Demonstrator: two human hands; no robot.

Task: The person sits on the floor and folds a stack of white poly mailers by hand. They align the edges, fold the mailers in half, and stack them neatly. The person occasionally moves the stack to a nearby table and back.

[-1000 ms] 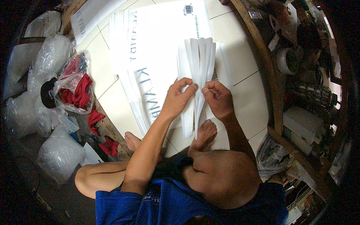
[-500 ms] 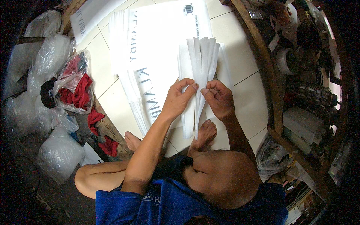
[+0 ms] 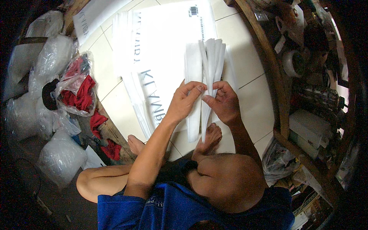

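Observation:
A bundle of long white folded strips (image 3: pixel 193 61), which look like cloth or soft sheet, stands between my hands above the floor. My left hand (image 3: pixel 186 100) is closed on the left part of the bundle, thumb and forefinger pinching near its inner edge. The right part of the bundle (image 3: pixel 215 57) fans apart at its far end, and my right hand (image 3: pixel 224 102) pinches it at mid-length. Both hands' fingertips nearly meet at the gap between the two parts. Beneath and beyond lie large white printed sheets (image 3: pixel 168 42) with dark lettering.
Pale floor tiles (image 3: pixel 253 99) surround the sheets. Stuffed clear plastic bags (image 3: pixel 61 157), red cloth (image 3: pixel 82 94) and a black cap (image 3: pixel 50 95) lie at left. A wooden frame (image 3: pixel 281 88) with cluttered shelves and a grey box (image 3: pixel 309 128) borders the right. My bare feet (image 3: pixel 212 136) are close below the bundle.
More strips now lie in the left part of the bundle, and the fanned part at right has narrowed. My right thumb has shifted slightly left; my arms have barely moved.

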